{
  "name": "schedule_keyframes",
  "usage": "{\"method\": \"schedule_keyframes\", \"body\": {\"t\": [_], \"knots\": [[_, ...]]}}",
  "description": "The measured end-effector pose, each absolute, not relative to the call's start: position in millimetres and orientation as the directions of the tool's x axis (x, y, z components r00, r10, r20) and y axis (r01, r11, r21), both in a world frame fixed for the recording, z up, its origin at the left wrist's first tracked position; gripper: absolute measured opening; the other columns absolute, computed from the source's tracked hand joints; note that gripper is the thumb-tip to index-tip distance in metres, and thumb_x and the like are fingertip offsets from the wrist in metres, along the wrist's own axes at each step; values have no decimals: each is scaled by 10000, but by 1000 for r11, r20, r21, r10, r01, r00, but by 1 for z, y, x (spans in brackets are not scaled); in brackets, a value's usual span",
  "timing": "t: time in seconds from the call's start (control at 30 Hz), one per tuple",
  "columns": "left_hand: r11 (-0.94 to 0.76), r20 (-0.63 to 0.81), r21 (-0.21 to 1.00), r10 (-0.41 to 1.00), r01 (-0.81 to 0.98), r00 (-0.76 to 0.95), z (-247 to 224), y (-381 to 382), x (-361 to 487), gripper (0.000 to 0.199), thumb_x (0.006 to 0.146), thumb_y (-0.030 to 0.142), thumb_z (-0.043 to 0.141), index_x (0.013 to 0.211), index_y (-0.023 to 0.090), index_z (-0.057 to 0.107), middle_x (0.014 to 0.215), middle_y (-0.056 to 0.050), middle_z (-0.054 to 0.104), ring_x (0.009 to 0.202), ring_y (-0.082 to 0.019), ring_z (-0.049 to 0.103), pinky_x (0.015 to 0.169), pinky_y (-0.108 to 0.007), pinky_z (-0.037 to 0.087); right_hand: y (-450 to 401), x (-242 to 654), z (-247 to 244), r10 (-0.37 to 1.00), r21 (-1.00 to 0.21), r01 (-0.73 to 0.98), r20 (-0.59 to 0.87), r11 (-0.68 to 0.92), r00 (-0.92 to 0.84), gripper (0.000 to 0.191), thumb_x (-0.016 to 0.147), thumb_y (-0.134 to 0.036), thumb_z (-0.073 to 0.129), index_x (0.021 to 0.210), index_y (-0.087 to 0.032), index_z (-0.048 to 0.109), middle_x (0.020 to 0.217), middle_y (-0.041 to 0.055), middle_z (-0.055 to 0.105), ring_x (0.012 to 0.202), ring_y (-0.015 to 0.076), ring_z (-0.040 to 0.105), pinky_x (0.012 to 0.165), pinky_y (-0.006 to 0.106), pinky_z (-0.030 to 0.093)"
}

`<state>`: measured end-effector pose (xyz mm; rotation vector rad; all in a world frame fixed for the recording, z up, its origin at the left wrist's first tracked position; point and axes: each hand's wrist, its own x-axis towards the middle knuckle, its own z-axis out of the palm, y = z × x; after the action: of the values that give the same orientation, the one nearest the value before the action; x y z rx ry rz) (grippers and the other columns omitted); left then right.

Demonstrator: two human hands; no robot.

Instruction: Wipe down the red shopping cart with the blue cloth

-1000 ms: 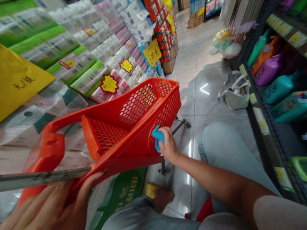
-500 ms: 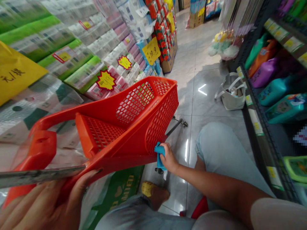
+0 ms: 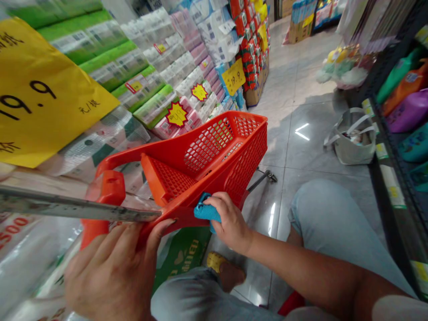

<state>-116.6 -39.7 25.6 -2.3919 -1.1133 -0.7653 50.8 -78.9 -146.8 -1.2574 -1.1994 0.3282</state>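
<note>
Mainly, the weak point looks to be the hold on the red cart: the left hand is curled round its near corner below the metal bar, thumb along the edge, and if that grip loosened, a push could roll the wheel and knock the cart against the tissue packs. The right hand, fingers closed over a bunched blue cloth, has it at the cart's near side, apparently touching, where a loose fold might snag in the mesh panel just beside.
</note>
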Motion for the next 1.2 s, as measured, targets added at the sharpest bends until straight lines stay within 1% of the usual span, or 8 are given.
{"method": "schedule_keyframes", "body": {"t": [0.1, 0.17, 0.4, 0.6, 0.8, 0.93, 1.1, 1.2], "knots": [[-456, 648, -351, 512, 818, 564, 29, -44, -108, 295, 862, 531, 662, 797, 246, 624, 695, -28, 610, 671, -240, 523, 625, -351, 302, -80, 55, -158, 770, -846, 487, 455, 217, 448, 525, 749, -17, 485, 1216, -249, 548, 1201, 89, 529, 1123, 231, 566, 997, 431, 523], [-465, 672, -378, 457, 800, 583, 27, -42, -105, 282, 864, 523, 661, 885, 241, 669, 782, -41, 682, 701, -243, 564, 641, -352, 343, -80, 51, -154, 768, -885, 432, 394, 170, 504, 521, 758, -17, 464, 1232, -225, 522, 1180, 98, 532, 1113, 233, 571, 1003, 446, 522], [-525, 641, -437, 388, 730, 663, 32, -47, -105, 264, 875, 453, 675, 967, 206, 686, 831, -61, 714, 725, -231, 610, 679, -353, 432, -92, 45, -106, 768, -848, 336, 519, 410, 375, 574, 784, -39, 453, 1324, -231, 459, 1259, 91, 539, 1189, 205, 557, 1072, 399, 485], [-640, 669, -277, 406, 716, 622, 39, -43, -144, 335, 891, 448, 648, 1111, 197, 639, 1068, -143, 704, 1046, -324, 634, 1047, -556, 425, -91, 80, -101, 752, -845, 415, 507, 338, 420, 578, 793, -42, 456, 1328, -257, 493, 1247, 83, 531, 1172, 222, 569, 1055, 444, 500], [-629, 729, -42, 512, 776, 454, 21, -39, -149, 295, 914, 477, 592, 971, 187, 582, 1025, -153, 660, 1067, -319, 618, 1027, -561, 448, -94, 35, -41, 739, -776, 563, 551, 283, 388, 667, 798, -67, 516, 1430, -261, 431, 1335, 132, 464, 1148, 287, 576, 941, 472, 572], [-633, 738, -17, 514, 774, 437, 19, -42, -142, 289, 910, 482, 597, 978, 202, 576, 1030, -132, 648, 1076, -308, 606, 1028, -551, 440, -98, 9, -71, 664, -611, 656, 715, 443, 218, 593, 826, -90, 553, 1361, -335, 482, 1252, 85, 521, 1063, 248, 600, 837, 391, 602], [-633, 742, -13, 513, 774, 432, 20, -42, -137, 312, 910, 512, 583, 951, 203, 573, 970, -123, 640, 1040, -325, 602, 984, -561, 444, -89, 27, -128, 651, -838, 480, 519, 259, 555, 583, 815, -45, 460, 1360, -250, 427, 1260, 117, 483, 1188, 246, 549, 1032, 459, 515], [-621, 740, -13, 521, 783, 425, 19, -43, -134, 317, 909, 513, 582, 953, 200, 569, 996, -135, 641, 1039, -334, 603, 983, -576, 438, -93, 22, -130, 681, -853, 449, 496, 266, 538, 619, 809, -57, 467, 1397, -227, 374, 1300, 134, 469, 1257, 250, 513, 1082, 467, 478]]}}
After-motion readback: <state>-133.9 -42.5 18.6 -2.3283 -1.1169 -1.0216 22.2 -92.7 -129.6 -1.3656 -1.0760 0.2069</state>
